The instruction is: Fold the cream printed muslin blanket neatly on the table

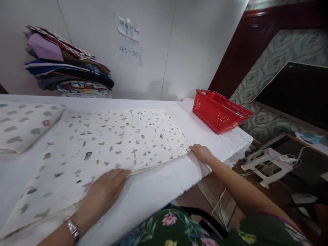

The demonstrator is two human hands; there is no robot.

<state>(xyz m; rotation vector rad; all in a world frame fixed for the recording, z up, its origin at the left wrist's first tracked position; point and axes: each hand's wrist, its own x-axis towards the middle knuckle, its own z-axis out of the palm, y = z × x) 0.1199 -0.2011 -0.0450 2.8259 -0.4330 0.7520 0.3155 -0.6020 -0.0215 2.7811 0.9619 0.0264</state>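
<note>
A white cloth (143,140) printed with small palm trees, cacti and birds lies folded in layers on the white-covered table. My left hand (106,188), wearing a metal watch or bracelet (72,230), rests over the near folded edge. Its fingers are stretched out and lying flat on the fabric; the thumb is hidden. At the cloth's near right corner, my right hand (201,152) pinches the fabric between thumb and fingers. Another white cloth (23,126), with grey blotch shapes, lies folded at the left, close beside the printed one.
A red plastic basket (217,112) stands at the table's right end. Folded textiles (69,65) are piled at the back left against the wall, where paper notes (128,29) hang. Right of the table are a plastic stool (271,164), cables and a dark screen (294,92).
</note>
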